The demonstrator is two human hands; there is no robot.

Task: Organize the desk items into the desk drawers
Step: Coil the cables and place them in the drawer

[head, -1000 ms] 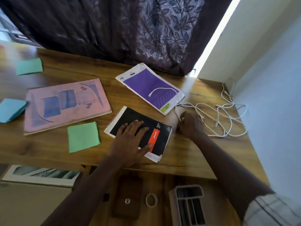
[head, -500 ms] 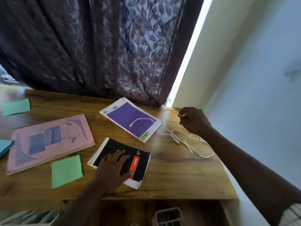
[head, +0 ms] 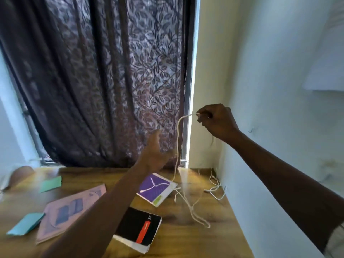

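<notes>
Wood-grain desk [head: 219,237], patterned cloth curtain [head: 111,81], seemingly smooth white cable [head: 177,146].

left hand [head: 154,155]: motion-smeared, fingers indistinct.
black notebook [head: 138,229]: left corner under the forearm [head: 104,211].
pink book [head: 68,211]: blurred, right edge behind forearm.
white cable [head: 177,146]: tip buried in right hand [head: 217,121].
desk [head: 186,244]: front edge cut off.

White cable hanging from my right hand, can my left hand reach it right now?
Probably yes. The left hand is open in the air just beside the hanging white cable, with nothing between them; the right hand pinches its top end.
</notes>
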